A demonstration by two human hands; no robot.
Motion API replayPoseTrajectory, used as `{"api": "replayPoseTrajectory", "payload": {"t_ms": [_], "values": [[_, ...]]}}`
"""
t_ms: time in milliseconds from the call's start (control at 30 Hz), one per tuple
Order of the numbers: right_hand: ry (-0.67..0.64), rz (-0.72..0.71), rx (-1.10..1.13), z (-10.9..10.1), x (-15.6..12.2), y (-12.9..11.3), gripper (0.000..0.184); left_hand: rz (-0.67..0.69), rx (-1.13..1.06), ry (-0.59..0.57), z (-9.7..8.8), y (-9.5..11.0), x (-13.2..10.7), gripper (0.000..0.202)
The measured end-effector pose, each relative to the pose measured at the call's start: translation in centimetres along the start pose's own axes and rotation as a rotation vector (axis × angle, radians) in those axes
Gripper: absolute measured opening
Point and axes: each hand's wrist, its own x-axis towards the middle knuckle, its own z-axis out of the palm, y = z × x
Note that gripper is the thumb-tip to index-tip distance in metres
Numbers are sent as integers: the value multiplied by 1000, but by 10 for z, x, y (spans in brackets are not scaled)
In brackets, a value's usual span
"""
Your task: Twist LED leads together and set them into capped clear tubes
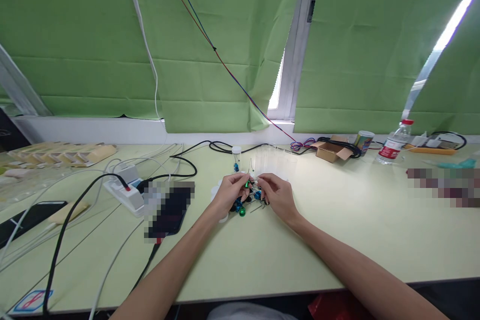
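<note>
One thin wire (251, 164) points up, near-vertical | left hand (229, 192) pinching green piece (246, 184), axis unclear | right hand (279, 195) curled, hold unclear

At frame centre, before you, one piece (242, 211) is glossy green, another piece (257, 194) blue. Your table (337, 220) is plain pale yellow-green. Upper frame: blinds (225, 90) solid green; wires (214, 48) red and blue. Right: bottle (401, 135) clear, cap (407, 122) red, label (389, 150) red and white. Right of centre: box (330, 152) brown. Lower left: sticker (32, 301) blue-edged, red-marked.
</note>
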Motion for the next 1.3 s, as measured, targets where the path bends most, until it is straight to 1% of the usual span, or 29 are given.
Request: {"api": "replayPoseTrajectory", "payload": {"t_ms": [200, 600, 733, 833, 1000, 1133, 1300], "values": [[-14, 5, 3, -1, -1, -4, 29, 2, 13, -9, 0, 1, 0, 37], [-21, 10, 1, 1, 0, 1, 31, 14, 26, 0, 1, 1, -1, 39], [-27, 13, 62, 1, -1, 2, 27, 12, 24, -9, 2, 2, -1, 39], [-37, 15, 95, 2, -1, 3, 29, 12, 21, -9, 2, 3, -2, 39], [-71, 20, 160, 3, -1, 2, 30, 0, 24, -11, 3, 5, -3, 40], [-101, 23, 219, 4, 0, 0, 29, 15, 20, -31, 3, 4, -3, 38], [-156, 32, 300, 4, 0, -4, 29, 17, 20, -31, 2, 3, -3, 36]]}}
